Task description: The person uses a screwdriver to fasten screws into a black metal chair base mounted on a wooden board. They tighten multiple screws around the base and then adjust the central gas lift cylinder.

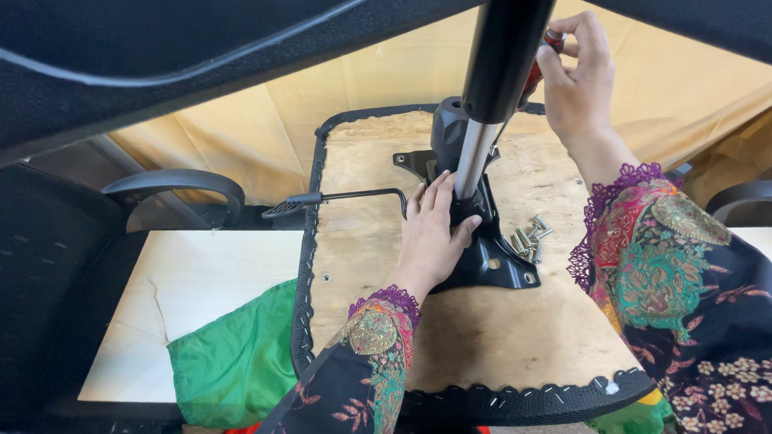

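Left hand (433, 236) is laid open on the black mounting plate (488, 260), beside the upright gas cylinder (486, 117). Right hand (574, 78) is closed on a red-handled tool (535, 72), above and behind. Loose bolts (528, 241) lie rightward.

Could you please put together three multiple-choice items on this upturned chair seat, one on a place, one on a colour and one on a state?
1. Where do the loose bolts lie?
A. on the wooden seat underside, right of the black metal plate
B. on the green cloth
C. in the left hand

2. What colour is the cloth under the seat?
A. blue
B. green
C. white

3. What is the right hand doing?
A. lying flat on the wood
B. hanging free
C. gripping a red-handled tool

Answers: 1 A, the bolts sit heaped on the wood beside the plate; 2 B, green shows under the seat's left edge; 3 C, its fingers close around the red handle.
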